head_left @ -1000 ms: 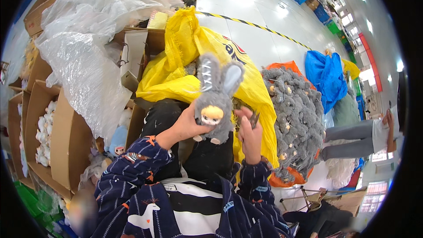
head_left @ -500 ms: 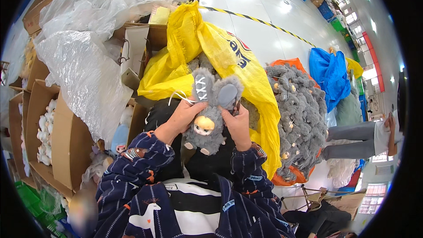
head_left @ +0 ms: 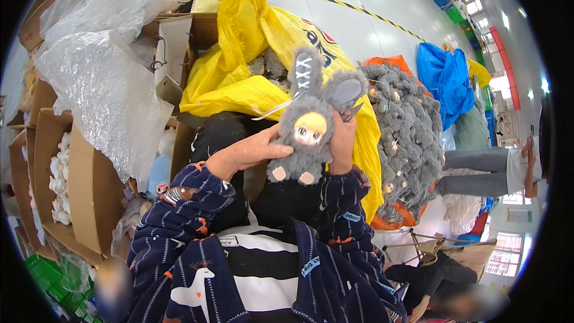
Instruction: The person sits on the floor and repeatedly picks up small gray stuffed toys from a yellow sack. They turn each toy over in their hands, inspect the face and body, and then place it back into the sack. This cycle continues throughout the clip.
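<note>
- holding the grey plush toy (head_left: pixel 299 154) upright in front of you, your left hand (head_left: pixel 254 151) has its grip closed on the toy's side, thumb on the front and fingers hidden behind.
- your right hand (head_left: pixel 343 140) is at the toy's other side, just under the grey-lined ear, its grip closed around a small pointed metal tool (head_left: pixel 353 111); you cannot tell how firmly it also presses on the fur.
- the toy is above your lap, its face turned up toward you, both long ears pointing away from you.
- one ear carries white criss-cross lacing (head_left: pixel 304 70), and a loose white string (head_left: pixel 274 109) trails from it toward your left.
- the yellow sack (head_left: pixel 200 93) lies open beyond your knees and runs along your right side, with grey furry pieces (head_left: pixel 272 64) showing in its mouth.
- right of it, a heap of grey plush toys (head_left: pixel 409 134) fills an orange sack (head_left: pixel 388 220), near a blue bag (head_left: pixel 441 84).
- on your left, clear plastic sheeting (head_left: pixel 101 84) drapes over cardboard boxes (head_left: pixel 91 182), one holding white plush toys (head_left: pixel 61 182).
- at far right, a person in grey trousers (head_left: pixel 475 182) stands.
</note>
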Demonstrator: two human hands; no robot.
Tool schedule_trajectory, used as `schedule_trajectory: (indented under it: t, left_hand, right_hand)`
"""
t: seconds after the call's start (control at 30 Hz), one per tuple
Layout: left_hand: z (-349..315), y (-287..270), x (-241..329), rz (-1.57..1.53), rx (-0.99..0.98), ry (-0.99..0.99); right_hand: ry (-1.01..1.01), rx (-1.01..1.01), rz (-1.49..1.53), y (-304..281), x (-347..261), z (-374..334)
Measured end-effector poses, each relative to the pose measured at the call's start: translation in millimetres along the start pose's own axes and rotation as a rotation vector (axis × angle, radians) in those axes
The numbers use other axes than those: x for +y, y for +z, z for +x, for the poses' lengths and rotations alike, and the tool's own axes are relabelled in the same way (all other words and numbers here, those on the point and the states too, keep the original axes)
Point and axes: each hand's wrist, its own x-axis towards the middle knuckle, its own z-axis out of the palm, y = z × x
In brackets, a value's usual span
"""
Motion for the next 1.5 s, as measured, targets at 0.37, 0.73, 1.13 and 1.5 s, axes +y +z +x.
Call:
schedule_trajectory:
  t: [0.37, 0.73, 1.13, 1.5]
  left_hand:
    - [8, 1, -13, -0.018, 0.237, 0.090]
    - [13, -12, -32, 0.336, 0.342, 0.217]
    - [17, -3, -29, 0.110, 0.425, 0.260]
    - [17, 4, -16, -0.040, 0.474, 0.331]
  right_hand:
    - [-0.358, -0.192, -0.809, -18, -30, -45]
    - [0.039, -0.105, -0.339, 3, -17, -73]
    - [-0.311, -0.261, -0.715, -3, -3, -86]
    - [-0.158, -0.017, -0.238, 17, -1, -80]
